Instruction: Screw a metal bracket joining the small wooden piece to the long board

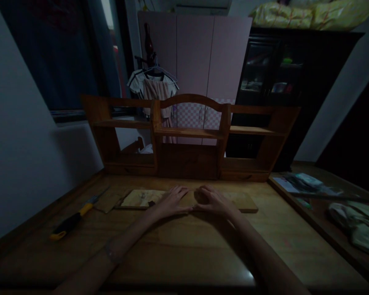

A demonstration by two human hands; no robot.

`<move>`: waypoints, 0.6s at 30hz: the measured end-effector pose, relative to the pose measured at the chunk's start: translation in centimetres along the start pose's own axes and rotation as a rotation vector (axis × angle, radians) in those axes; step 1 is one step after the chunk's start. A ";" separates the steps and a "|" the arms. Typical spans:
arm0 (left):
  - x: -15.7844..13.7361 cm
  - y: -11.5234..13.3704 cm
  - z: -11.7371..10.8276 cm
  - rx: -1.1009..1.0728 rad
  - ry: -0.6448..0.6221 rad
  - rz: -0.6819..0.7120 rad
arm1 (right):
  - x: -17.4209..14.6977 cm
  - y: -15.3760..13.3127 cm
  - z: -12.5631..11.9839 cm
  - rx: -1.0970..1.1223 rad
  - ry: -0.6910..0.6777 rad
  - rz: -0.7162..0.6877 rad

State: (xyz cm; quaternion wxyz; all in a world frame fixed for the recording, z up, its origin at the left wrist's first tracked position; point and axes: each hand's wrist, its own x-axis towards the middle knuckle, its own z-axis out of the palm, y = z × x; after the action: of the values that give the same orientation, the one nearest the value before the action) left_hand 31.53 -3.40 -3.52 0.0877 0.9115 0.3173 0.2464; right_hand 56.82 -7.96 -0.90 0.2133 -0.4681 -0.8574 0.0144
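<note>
My left hand [172, 200] and right hand [213, 200] lie flat and released on the wooden board [141, 198]; it lies on the desk [178, 246], its long axis running left to right.

arms: both bare all the way up, no sleeves showing | left hand [172, 200]: no glove, no ring i can make out | right hand [213, 200]: same, nothing on it | left forearm: thin band or bracelet, pretty faint | lighting's dim so finer detail is lost
</note>
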 end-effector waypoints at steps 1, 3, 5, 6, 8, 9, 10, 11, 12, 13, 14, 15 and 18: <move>-0.2 -0.2 -0.3 0.007 0.017 0.005 | 0.1 -0.2 0.4 0.042 -0.018 -0.014; -0.6 -0.5 -0.5 0.029 0.043 0.007 | -0.2 -0.2 0.8 0.093 -0.044 -0.020; -0.8 -0.7 -0.6 0.056 0.055 0.007 | -0.6 0.2 0.8 0.102 -0.057 0.008; -0.8 -0.8 -0.5 0.066 0.054 0.007 | -0.9 0.5 0.8 0.094 -0.062 0.029; -1.0 -0.9 -0.4 0.067 0.042 0.000 | -1.2 1.1 0.7 0.067 -0.068 0.074; -1.0 -0.9 -0.3 0.058 0.034 -0.005 | -1.3 1.4 0.7 0.054 -0.071 0.092; -1.1 -0.8 -0.3 0.047 0.027 -0.010 | -1.3 1.6 0.7 0.043 -0.073 0.106; -1.2 -0.8 -0.2 0.035 0.027 -0.014 | -1.4 1.7 0.8 0.035 -0.074 0.114; -1.2 -0.7 -0.1 0.025 0.030 -0.014 | -1.4 1.7 0.8 0.030 -0.074 0.118; -1.2 -0.6 -0.1 0.017 0.038 -0.010 | -1.4 1.7 0.9 0.026 -0.072 0.117; -1.2 -0.4 -0.1 0.012 0.047 -0.001 | -1.4 1.6 0.9 0.023 -0.070 0.114; -1.2 -0.2 -0.2 0.009 0.055 0.014 | -1.4 1.6 1.0 0.021 -0.066 0.112; -1.2 0.4 -0.4 0.011 0.065 0.088 | -1.5 1.6 1.2 0.031 -0.054 0.113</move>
State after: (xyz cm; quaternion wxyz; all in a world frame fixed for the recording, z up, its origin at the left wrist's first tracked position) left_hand 30.78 -4.47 -3.53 0.0612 0.9166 0.2809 0.2779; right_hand 58.28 -8.06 -2.87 0.1962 -0.5120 -0.8347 0.0522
